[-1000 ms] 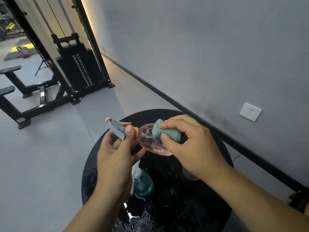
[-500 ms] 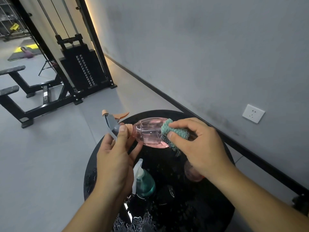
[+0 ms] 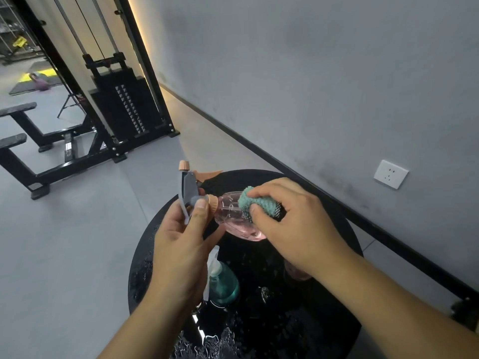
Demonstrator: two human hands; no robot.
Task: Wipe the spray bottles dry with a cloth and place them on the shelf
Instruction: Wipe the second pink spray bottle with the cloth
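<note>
Grey gym floor surrounds a round black wet counter (image 3: pixel 337 229). Above it I see my left hand (image 3: pixel 178 250) pinching the pink spray bottle (image 3: pixel 233 216) at its neck, while my right hand (image 3: pixel 293 224) fingers (image 3: pixel 261 211) press a teal cloth (image 3: pixel 256 203) around its body. Below stands a teal spray bottle (image 3: pixel 223 283).

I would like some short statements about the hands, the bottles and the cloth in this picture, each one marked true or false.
1. The left hand holds the pink spray bottle near its neck. True.
2. The right hand presses a teal cloth on the pink bottle. True.
3. The pink bottle stands upright on the table. False: it is held lying sideways above the round black table.
4. The teal spray bottle is on the table below the hands. True.
5. The table surface is dry. False: water drops show on it.
</note>
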